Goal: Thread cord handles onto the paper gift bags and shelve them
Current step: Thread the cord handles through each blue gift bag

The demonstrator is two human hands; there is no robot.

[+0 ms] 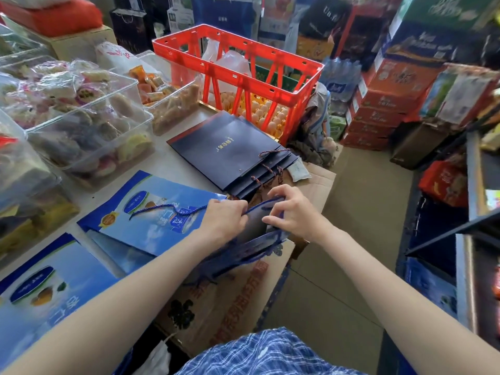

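A light blue paper gift bag (151, 220) lies flat on the counter, its mouth toward me at the right. My left hand (224, 220) pinches a blue cord handle (255, 208) at the bag's top edge. My right hand (290, 212) grips the same cord and the bag's rim from the other side. A loose blue cord (165, 208) lies across the bag's face. More blue bags (243, 253) with cords sit stacked under my hands. Another blue bag (46, 288) lies at the lower left. A pile of dark navy bags (230, 150) with twisted cords lies just beyond.
A red plastic crate (238, 66) stands over egg trays at the back. Clear bins of snacks (81, 112) fill the counter's left. A printed cardboard box (224, 301) sits below my hands. Stacked cartons (387, 104) and shelving (465, 226) line the right of the aisle.
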